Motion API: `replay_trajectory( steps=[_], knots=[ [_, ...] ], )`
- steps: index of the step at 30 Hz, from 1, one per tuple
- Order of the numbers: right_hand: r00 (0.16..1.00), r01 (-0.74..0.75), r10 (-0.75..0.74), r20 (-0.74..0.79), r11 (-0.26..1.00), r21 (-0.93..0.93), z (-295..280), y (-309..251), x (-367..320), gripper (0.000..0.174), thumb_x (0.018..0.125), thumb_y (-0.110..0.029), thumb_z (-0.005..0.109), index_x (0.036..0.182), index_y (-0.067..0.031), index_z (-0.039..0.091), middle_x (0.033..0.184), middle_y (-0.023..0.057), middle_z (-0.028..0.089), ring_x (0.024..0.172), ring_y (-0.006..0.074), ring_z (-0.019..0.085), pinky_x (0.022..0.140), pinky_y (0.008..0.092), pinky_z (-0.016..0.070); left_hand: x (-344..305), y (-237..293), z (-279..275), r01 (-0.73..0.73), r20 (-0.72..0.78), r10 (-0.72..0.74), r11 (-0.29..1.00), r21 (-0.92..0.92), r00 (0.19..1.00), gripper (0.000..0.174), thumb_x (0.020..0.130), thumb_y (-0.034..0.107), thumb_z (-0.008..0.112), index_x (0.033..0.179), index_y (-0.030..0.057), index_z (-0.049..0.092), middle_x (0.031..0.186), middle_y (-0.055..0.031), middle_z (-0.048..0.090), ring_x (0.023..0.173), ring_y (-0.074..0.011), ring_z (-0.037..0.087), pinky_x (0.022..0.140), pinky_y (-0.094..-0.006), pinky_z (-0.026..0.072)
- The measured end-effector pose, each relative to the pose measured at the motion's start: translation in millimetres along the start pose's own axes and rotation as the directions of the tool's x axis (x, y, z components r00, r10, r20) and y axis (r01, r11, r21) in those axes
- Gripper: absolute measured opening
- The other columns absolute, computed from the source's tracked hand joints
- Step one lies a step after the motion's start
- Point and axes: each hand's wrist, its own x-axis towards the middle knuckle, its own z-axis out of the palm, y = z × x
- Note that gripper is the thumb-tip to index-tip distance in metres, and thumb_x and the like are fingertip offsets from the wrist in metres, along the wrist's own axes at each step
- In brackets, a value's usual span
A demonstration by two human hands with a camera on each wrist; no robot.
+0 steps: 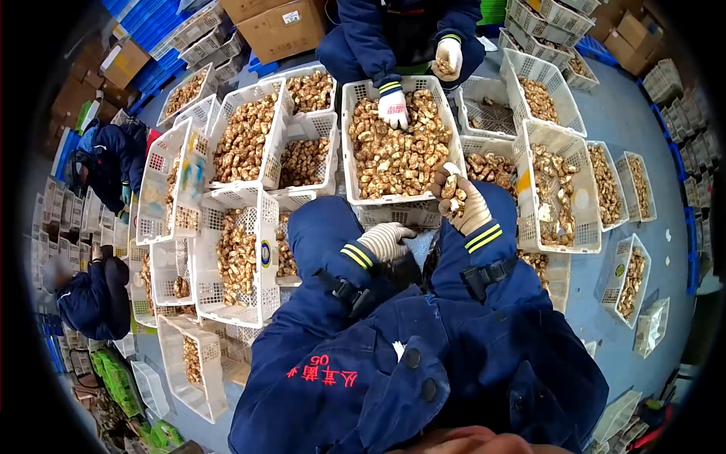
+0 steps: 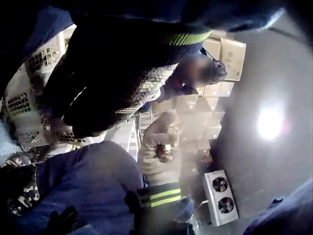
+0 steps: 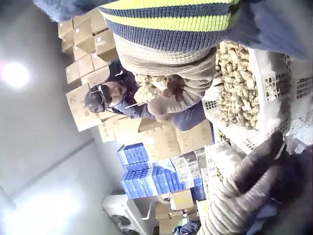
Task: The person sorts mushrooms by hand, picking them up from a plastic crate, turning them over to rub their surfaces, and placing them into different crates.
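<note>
Between my knees and the person across from me stands a white plastic crate (image 1: 348, 151) heaped with brown-and-cream mushrooms (image 1: 397, 155). At its near right corner, my gloved right hand (image 1: 470, 210) holds a few mushrooms (image 1: 452, 188) in curled fingers. These held mushrooms (image 3: 146, 89) also show in the right wrist view. My left hand (image 1: 387, 241), in a striped knit glove, lies over my lap with its fingers extended and nothing in them. It looms dark and close in the left wrist view.
Opposite me, a person rests one gloved hand (image 1: 393, 110) on the heap and holds mushrooms in the other (image 1: 448, 59). More mushroom crates (image 1: 236, 257) crowd my left, and others (image 1: 561, 193) line my right. Cardboard boxes (image 1: 283, 30) stand behind. Two people (image 1: 94, 295) work far left.
</note>
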Motion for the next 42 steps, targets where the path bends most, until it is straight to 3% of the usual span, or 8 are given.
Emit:
replay_trajectory(
  steps=[1,9,18,22,28,30,32,42],
  knots=[
    [0.999,0.023,-0.023,-0.025,1.000,0.015,4.7,1.8,0.1,0.033,0.094,-0.027,0.046,0.119,-0.0065,0.054,0.101,0.0070,0.064,0.087,0.0208,0.065,0.053,0.0228,0.0549,-1.3,-5.8,16.7,-0.129,-0.250,0.144,0.989,0.075,0.957,0.043,0.075,0.021,0.068,0.115,0.0086,0.060,0.111,-0.0170,0.060,0.103,-0.0297,0.058,0.087,-0.0361,0.0477],
    [0.948,0.166,-0.144,-0.284,0.985,0.054,24.7,18.3,3.4,0.030,0.093,-0.024,0.041,0.111,-0.0059,0.056,0.093,0.0092,0.064,0.076,0.0225,0.062,0.063,0.0346,0.0545,5.3,68.8,-11.6,-0.206,-0.605,-0.069,0.905,-0.373,0.793,0.034,0.081,0.020,0.067,0.107,0.0001,0.060,0.098,-0.0145,0.063,0.092,-0.0224,0.063,0.082,-0.0304,0.0495],
    [0.981,0.170,-0.151,-0.123,0.972,0.161,15.9,-10.9,-10.1,0.026,0.089,-0.023,0.054,0.109,-0.0066,0.056,0.095,0.0053,0.064,0.084,0.0172,0.062,0.051,0.0247,0.0486,6.6,52.9,-6.8,-0.228,-0.569,-0.117,0.837,-0.498,0.814,0.025,0.086,0.016,0.062,0.105,0.0003,0.062,0.092,-0.0096,0.067,0.084,-0.0155,0.063,0.076,-0.0278,0.0501],
    [0.943,0.316,-0.316,-0.100,0.949,-0.019,-30.7,-73.4,-51.5,0.030,0.085,-0.025,0.063,0.108,-0.0064,0.057,0.095,0.0057,0.065,0.083,0.0161,0.063,0.049,0.0255,0.0481,8.2,-1.6,11.6,-0.213,-0.307,-0.376,0.272,-0.939,0.874,0.023,0.088,0.015,0.059,0.107,0.0016,0.059,0.086,-0.0062,0.063,0.075,-0.0136,0.062,0.065,-0.0262,0.0529],
    [0.603,0.042,-0.467,-0.646,0.828,-0.559,-130.6,-98.8,-167.0,0.039,0.088,-0.037,0.057,0.112,-0.0070,0.057,0.101,0.0074,0.063,0.087,0.0205,0.064,0.065,0.0289,0.0491,10.4,-43.3,28.1,-0.284,-0.133,-0.559,-0.193,-0.939,0.819,0.033,0.087,0.011,0.058,0.118,0.0027,0.051,0.091,-0.0093,0.060,0.075,-0.0213,0.063,0.065,-0.0323,0.0546],
    [0.582,-0.206,-0.497,-0.643,0.675,-0.708,-201.3,-95.4,-201.6,0.035,0.088,-0.039,0.055,0.104,-0.0086,0.062,0.091,0.0085,0.067,0.076,0.0178,0.063,0.063,0.0299,0.0482,12.9,-44.1,29.2,-0.284,-0.135,-0.526,-0.213,-0.935,0.840,0.034,0.086,0.011,0.059,0.118,0.0018,0.051,0.090,-0.0101,0.060,0.074,-0.0214,0.062,0.065,-0.0322,0.0538],
    [0.639,-0.633,-0.652,-0.407,-0.146,-0.760,-213.6,-86.7,-225.2,0.041,0.086,-0.037,0.056,0.111,-0.0040,0.059,0.095,0.0164,0.066,0.088,0.0284,0.062,0.079,0.0363,0.0475,13.9,-41.2,28.8,-0.274,-0.129,-0.513,-0.217,-0.937,0.849,0.035,0.085,0.011,0.060,0.118,0.0010,0.050,0.090,-0.0107,0.060,0.075,-0.0212,0.062,0.064,-0.0323,0.0532],
    [0.867,-0.090,-0.498,0.034,-0.222,-0.971,-1.4,-91.6,-29.6,0.035,0.087,-0.024,0.054,0.114,-0.0029,0.060,0.110,0.0197,0.062,0.104,0.0293,0.059,0.091,0.0340,0.0442,21.4,-48.5,38.5,-0.251,-0.100,-0.517,-0.230,-0.940,0.850,0.031,0.087,0.011,0.057,0.116,0.0007,0.051,0.092,-0.0122,0.060,0.076,-0.0225,0.062,0.065,-0.0338,0.0539]
  ],
)
